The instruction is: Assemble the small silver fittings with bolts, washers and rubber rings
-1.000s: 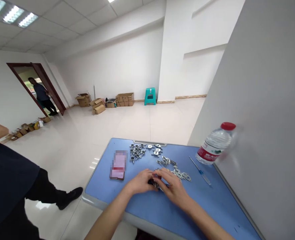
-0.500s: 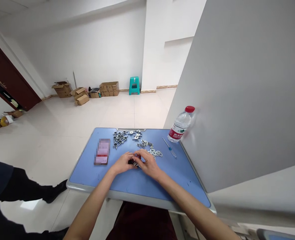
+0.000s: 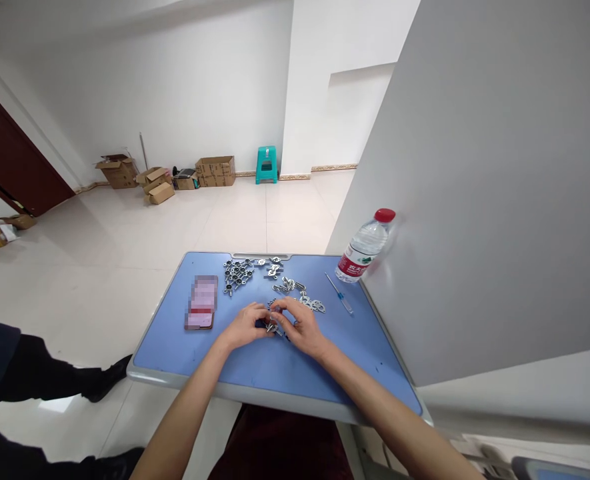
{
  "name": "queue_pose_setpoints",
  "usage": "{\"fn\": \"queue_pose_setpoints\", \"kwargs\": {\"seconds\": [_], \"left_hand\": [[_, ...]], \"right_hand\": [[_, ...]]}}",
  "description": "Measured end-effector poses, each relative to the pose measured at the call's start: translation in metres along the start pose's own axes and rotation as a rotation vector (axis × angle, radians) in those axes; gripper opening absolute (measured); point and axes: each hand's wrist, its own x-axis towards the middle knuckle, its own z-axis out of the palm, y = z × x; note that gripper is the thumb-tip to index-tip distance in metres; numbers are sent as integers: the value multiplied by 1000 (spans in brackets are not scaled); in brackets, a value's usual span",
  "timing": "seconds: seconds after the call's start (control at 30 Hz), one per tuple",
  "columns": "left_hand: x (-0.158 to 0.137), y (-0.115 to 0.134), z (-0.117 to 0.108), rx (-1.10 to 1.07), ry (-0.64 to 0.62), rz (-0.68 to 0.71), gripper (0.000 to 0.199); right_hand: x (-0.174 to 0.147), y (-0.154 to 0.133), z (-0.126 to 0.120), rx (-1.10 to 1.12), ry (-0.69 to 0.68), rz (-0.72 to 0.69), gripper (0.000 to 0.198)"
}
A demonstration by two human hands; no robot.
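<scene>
My left hand (image 3: 247,325) and my right hand (image 3: 299,327) meet over the front middle of the blue desk (image 3: 285,367). Between their fingertips is a small silvery metal part (image 3: 273,327), mostly covered by the fingers. Both hands are closed in pinches around it; its exact kind is too small to tell. Just beyond the hands lie silvery metal loops (image 3: 287,285) and flat metal pieces (image 3: 317,305). Farther left sits a cluster of metal pieces with dark round centres (image 3: 237,275), with a few similar-sized silvery assemblies (image 3: 274,270) beside it.
A phone (image 3: 202,302) lies at the left of the desk. On the right are a small screwdriver (image 3: 339,294) and a water bottle (image 3: 363,248) against a grey panel (image 3: 475,200). Another person's legs (image 3: 45,373) show at left. Cardboard boxes (image 3: 215,172) and a teal stool (image 3: 267,165) stand by the wall.
The fingers have shifted slightly around the small metal part, which shows a little more now. The whole view has tilted a little; the things on the desk look unmoved.
</scene>
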Motion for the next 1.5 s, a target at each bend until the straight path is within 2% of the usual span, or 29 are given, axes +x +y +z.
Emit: {"fn": "queue_pose_setpoints", "kwargs": {"seconds": [0.13,0.37,0.63,0.73,0.8,0.9,1.13,1.33,1.5], "left_hand": [[0,-1,0,-15,-1,5,10],[0,-1,3,5,4,-23,7],[0,1,5,35,6,-19,15],[0,-1,7,49,8,-19,12],[1,-2,7,57,7,-16,9],[2,-3,7,63,6,-7,9],[4,-3,4,45,-29,20,12],[5,-3,4,76,-51,38,12],[4,-4,4,103,-52,42,14]], "right_hand": [[1,-1,-1,-10,-19,-21,16],[5,-7,6,-122,-49,-138,23],[4,-7,3,-117,-7,-53,17],[3,-7,2,-95,-44,-56,17],[2,-7,2,-79,-98,-105,18],[0,-7,4,-79,-141,-163,22],[-3,2,5,-128,-55,-57,30],[-1,3,0,-195,-113,-119,38],[1,-1,-9,-142,-185,-105,42]]}}
